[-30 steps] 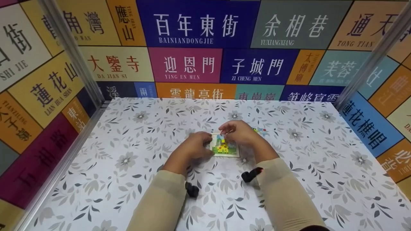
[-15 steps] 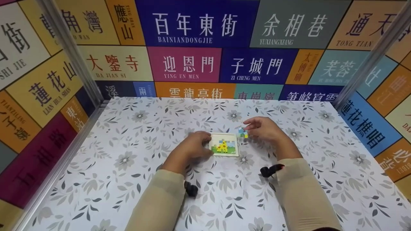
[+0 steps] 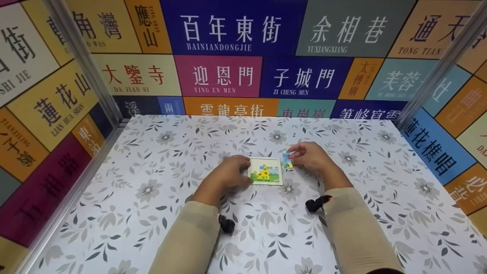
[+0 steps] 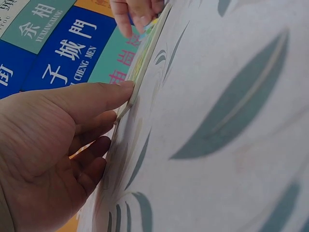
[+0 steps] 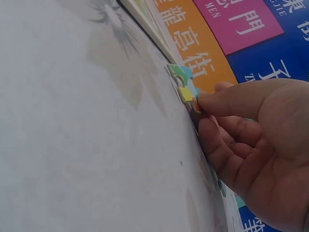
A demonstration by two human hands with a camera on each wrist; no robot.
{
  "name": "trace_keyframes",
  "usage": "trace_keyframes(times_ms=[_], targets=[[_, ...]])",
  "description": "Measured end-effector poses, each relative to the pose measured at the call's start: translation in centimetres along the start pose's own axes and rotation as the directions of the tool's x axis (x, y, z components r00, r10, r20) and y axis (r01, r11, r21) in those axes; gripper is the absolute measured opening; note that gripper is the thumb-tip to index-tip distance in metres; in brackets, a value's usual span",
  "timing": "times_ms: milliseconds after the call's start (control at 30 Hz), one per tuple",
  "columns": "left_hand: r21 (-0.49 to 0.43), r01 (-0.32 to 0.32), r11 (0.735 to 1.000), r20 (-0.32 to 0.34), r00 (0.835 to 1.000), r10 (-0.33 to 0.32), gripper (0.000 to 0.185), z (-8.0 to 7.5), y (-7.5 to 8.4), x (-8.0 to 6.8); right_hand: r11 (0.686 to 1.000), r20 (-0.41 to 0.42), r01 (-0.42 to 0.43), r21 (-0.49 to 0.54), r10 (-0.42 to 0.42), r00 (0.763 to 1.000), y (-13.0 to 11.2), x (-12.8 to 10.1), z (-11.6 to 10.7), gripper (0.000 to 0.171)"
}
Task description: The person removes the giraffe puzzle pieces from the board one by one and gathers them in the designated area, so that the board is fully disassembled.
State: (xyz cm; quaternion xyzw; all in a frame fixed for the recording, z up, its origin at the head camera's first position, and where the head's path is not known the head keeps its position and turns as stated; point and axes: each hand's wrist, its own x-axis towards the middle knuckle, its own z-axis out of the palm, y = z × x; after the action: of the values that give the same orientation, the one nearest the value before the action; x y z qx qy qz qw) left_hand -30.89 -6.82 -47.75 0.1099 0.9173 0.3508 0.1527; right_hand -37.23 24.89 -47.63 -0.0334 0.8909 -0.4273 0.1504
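A small jigsaw puzzle board (image 3: 265, 182) with a pale frame and a giraffe picture lies on the table; a bare cream strip shows along its upper part. My left hand (image 3: 231, 171) holds the board at its left side, and in the left wrist view the thumb (image 4: 108, 94) lies on the frame's edge. Just right of the board, my right hand (image 3: 310, 155) pinches a blue, green and yellow jigsaw piece (image 3: 287, 160) between thumb and fingers. In the right wrist view that jigsaw piece (image 5: 185, 89) is low at the table surface, partly hidden by the fingertips.
The table (image 3: 258, 232) has a white cloth with grey flowers and leaves. Panels with large lettering (image 3: 232, 30) stand at the back and on both sides. Metal posts (image 3: 91, 68) mark the corners. A small black camera sits at each wrist.
My right hand has moved from above the board to its right side. The blue part seen over the board's upper left is gone from there. My left hand and the board stay in place.
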Motion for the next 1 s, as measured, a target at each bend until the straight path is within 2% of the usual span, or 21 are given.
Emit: trace_keyframes(times_ms=[133, 433, 600, 833, 1000], targets=[[0.008, -0.006, 1.000, -0.002, 1.000, 0.006, 0.065, 0.0, 0.0, 0.0, 1.000, -0.027, -0.015, -0.004, 0.015, 1.000, 0.0, -0.1, 0.0, 0.040], [0.015, -0.072, 0.997, -0.004, 0.997, 0.072, 0.066, -0.1, -0.2, -0.1, 1.000, -0.070, 0.018, -0.016, -0.019, 0.997, 0.0, -0.2, 0.1, 0.038], [0.014, -0.070, 0.997, -0.007, 0.997, 0.070, 0.066, -0.1, -0.2, 0.1, 1.000, -0.082, 0.018, 0.000, -0.018, 0.996, -0.6, -0.2, 0.2, 0.037], [0.020, -0.041, 0.999, -0.003, 0.999, 0.041, 0.067, -0.1, -0.1, 0.0, 0.988, -0.014, 0.139, -0.066, -0.140, 0.990, -2.7, -1.0, 1.3, 0.039], [0.017, -0.013, 1.000, 0.010, 1.000, 0.013, 0.068, -0.2, -0.1, 0.1, 0.983, 0.075, 0.149, -0.104, -0.142, 0.987, -4.7, -1.3, 2.3, 0.045]])
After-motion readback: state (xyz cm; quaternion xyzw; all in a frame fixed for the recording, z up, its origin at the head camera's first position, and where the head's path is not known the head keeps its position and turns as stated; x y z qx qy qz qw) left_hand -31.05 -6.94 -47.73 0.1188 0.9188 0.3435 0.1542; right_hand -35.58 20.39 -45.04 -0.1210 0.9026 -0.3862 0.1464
